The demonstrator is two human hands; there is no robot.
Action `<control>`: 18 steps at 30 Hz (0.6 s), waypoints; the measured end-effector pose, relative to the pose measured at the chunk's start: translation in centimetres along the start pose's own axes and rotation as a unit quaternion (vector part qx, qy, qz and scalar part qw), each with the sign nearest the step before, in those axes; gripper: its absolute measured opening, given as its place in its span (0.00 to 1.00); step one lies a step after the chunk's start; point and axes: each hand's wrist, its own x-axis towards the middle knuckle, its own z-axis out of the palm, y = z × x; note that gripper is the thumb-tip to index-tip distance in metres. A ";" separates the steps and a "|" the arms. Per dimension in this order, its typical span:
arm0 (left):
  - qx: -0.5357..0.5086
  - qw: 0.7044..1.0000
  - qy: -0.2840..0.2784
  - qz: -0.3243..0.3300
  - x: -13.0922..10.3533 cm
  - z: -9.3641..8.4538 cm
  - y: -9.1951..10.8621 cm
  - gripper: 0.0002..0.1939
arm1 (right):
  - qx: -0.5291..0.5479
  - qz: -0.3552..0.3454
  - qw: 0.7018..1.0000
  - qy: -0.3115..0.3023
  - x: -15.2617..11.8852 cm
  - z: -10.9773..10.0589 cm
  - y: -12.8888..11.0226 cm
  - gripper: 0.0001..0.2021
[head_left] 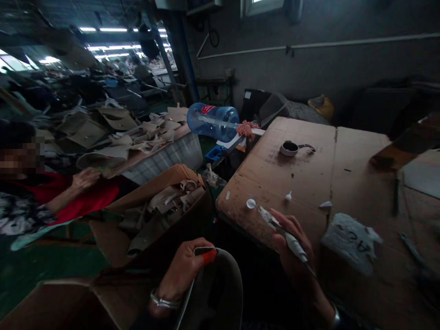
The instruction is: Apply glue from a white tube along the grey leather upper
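My left hand, with an orange cover on a digit, is closed on the edge of a grey-beige bag piece. The piece curves down toward my lap, and a thin white line runs along its edge. My right hand is wrapped around a white pen-shaped tool with a dark cord at its back end. Its tip points at a small round white cap near the cardboard-covered table's front-left edge. A small white nozzle stands just beyond the tool.
A roll of tape and a white plastic bag lie on the table. Left of it, an open carton holds grey-beige pieces. A large blue water bottle lies behind. A co-worker's hand is at far left.
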 end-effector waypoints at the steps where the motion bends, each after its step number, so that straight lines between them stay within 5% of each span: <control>1: 0.008 1.000 0.007 0.005 0.2 0.1 0.1 0.17 | -0.012 0.007 1.000 0.002 0.2 -0.3 0.1 0.16; 18: 0.009 1.000 0.017 -0.007 2.6 1.1 0.8 0.18 | -0.067 -0.006 0.998 -0.015 1.1 0.0 4.1 0.13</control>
